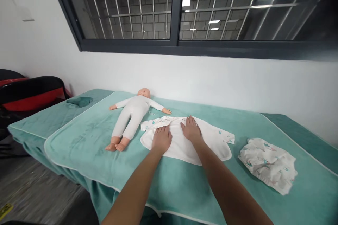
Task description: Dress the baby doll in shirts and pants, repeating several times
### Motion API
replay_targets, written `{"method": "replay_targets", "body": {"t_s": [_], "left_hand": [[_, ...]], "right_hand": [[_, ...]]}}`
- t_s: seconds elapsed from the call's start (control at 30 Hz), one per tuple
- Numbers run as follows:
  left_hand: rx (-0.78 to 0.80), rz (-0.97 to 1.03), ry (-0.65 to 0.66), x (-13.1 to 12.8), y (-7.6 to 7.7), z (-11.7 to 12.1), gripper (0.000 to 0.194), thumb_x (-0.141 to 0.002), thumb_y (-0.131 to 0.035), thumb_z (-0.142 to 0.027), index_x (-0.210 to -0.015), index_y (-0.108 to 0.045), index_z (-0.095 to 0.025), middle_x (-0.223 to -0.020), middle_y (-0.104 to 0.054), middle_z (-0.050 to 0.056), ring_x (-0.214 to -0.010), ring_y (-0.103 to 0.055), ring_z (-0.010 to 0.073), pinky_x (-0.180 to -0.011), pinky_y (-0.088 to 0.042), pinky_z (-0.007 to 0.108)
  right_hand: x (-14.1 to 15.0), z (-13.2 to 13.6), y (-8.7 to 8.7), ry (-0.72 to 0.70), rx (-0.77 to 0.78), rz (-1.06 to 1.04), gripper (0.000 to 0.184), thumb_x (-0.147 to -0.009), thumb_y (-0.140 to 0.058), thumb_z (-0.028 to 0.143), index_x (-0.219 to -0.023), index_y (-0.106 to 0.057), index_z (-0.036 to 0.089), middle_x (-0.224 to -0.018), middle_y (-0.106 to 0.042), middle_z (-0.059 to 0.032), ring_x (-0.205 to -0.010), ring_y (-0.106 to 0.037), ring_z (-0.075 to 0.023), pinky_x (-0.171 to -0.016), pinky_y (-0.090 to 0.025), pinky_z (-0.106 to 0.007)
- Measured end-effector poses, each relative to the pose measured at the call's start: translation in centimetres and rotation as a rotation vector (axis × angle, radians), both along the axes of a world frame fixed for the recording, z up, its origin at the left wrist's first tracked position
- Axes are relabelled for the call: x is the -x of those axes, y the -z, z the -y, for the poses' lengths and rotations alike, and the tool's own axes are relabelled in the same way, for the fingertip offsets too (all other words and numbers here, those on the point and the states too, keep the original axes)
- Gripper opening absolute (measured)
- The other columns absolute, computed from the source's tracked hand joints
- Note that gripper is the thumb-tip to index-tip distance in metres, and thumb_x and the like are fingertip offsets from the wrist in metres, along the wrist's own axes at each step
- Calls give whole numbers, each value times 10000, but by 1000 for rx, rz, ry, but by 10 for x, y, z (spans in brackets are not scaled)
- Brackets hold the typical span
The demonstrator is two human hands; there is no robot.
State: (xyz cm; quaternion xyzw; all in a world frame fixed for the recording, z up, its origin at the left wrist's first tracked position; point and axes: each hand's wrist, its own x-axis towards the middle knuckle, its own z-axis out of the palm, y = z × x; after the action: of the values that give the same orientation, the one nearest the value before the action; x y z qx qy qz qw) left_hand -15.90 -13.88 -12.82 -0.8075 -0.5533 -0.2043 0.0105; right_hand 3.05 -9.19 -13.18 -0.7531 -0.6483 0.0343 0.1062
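Note:
A small white baby shirt (182,144) with patterned sleeves lies spread out on the green bed cover. My left hand (162,139) rests flat on its left part, fingers stretched out. On the upper middle, near the neckline, my right hand (191,129) lies flat with its fingers extended. To the left of the shirt a baby doll (134,110) lies on its back, its cloth body white and its arms spread. Off to the right sits a pair of patterned baby bottoms (268,163), bunched and puffed up.
A green mat (84,147) with pale edging covers the bed. A dark green folded cloth (80,101) lies at the far left. Red and black chairs (34,95) stand beyond that end. A white wall and a barred window rise behind.

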Motion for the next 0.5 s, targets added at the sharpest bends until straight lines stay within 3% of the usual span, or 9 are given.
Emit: {"method": "replay_targets", "body": {"t_s": [0.17,0.5], "left_hand": [[18,-37,42,9,5,17,483,-998,-305,-342,-1435,-453,-198,-1473,-507,91,-1390,-416,230,-1192,-251,447],[68,-6,50,10,7,25,497,-1007,-280,-347,-1437,-459,-176,-1529,-436,104,-1447,-347,235,-1209,-233,443]], "right_hand": [[1,21,-1,-58,-7,50,682,-1005,-187,481,-1553,-241,78,-1626,-145,-141,-1509,-127,-249,-1201,-139,-438],[-5,47,5,-94,1,109,689,-1013,-182,486,-1551,-234,59,-1624,-159,-130,-1504,-150,-248,-1213,-104,-412]]}}
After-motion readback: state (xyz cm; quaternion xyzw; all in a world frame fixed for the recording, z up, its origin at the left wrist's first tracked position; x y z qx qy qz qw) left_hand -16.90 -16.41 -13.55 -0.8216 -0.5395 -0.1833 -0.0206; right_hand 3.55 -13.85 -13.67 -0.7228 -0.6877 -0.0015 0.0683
